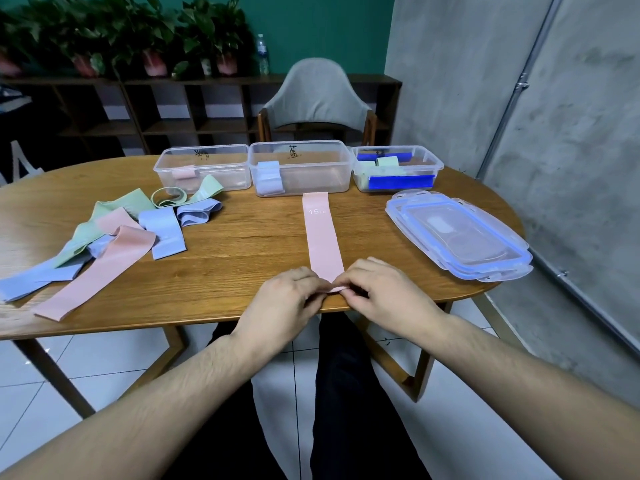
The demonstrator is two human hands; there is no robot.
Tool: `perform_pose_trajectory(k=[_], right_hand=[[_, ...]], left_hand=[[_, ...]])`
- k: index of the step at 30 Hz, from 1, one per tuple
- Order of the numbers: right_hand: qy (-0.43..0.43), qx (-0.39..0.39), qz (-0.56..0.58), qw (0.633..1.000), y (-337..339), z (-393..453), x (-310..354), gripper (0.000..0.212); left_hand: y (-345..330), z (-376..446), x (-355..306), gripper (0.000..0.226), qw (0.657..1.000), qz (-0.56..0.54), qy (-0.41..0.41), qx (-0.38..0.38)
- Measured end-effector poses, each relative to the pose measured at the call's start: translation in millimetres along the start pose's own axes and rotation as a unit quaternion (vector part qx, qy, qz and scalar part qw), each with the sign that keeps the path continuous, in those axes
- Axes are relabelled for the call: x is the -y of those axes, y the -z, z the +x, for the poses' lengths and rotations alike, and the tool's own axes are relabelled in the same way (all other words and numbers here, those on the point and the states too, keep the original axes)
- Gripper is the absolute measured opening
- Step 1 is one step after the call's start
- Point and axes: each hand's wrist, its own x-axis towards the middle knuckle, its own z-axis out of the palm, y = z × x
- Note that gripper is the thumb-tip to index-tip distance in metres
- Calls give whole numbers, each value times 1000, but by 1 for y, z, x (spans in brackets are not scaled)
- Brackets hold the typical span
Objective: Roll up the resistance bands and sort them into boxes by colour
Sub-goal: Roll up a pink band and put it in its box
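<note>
In the head view, three clear plastic boxes are seen in a row along the far side of the oval wooden table (225, 258). The left box (204, 168) holds one rolled pink band (184, 171). The middle box (299, 168) holds rolled pale-blue bands (269, 178) at its left end. In the right box (398, 168), rolled green bands (387, 161) are seen behind strips of blue (what the strips are cannot be told). A stack of clear lids (460, 235) with blue seals lies right of centre, apart from the boxes.

A pink resistance band (322, 233), flat, matte and strap-shaped, is laid near the table's middle with its long axis running away from the person, the far end pointing at the middle box and marked "15". Its near end, at the table edge, is pinched by both hands: the fingers of the left hand (287, 299) and of the right hand (377, 292) are curled round a small turned-over fold of it.

At the left, a loose heap of bands (114, 233) in green, blue and pink is spread out, the pieces overlapping, some looped.
</note>
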Motion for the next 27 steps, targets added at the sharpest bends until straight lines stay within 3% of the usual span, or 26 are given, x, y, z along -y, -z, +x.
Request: perform_pose_trajectory(k=[8, 19, 27], right_hand=[[19, 6, 36, 999, 5, -6, -1, 17], [-4, -2, 56, 998, -1, -6, -4, 13], [-65, 7, 148, 987, 5, 5, -2, 6]], left_hand=[[3, -2, 9, 15, 1000, -11, -10, 16], [2, -2, 14, 28, 999, -26, -10, 41], [10, 14, 20, 10, 988, -104, 69, 90]])
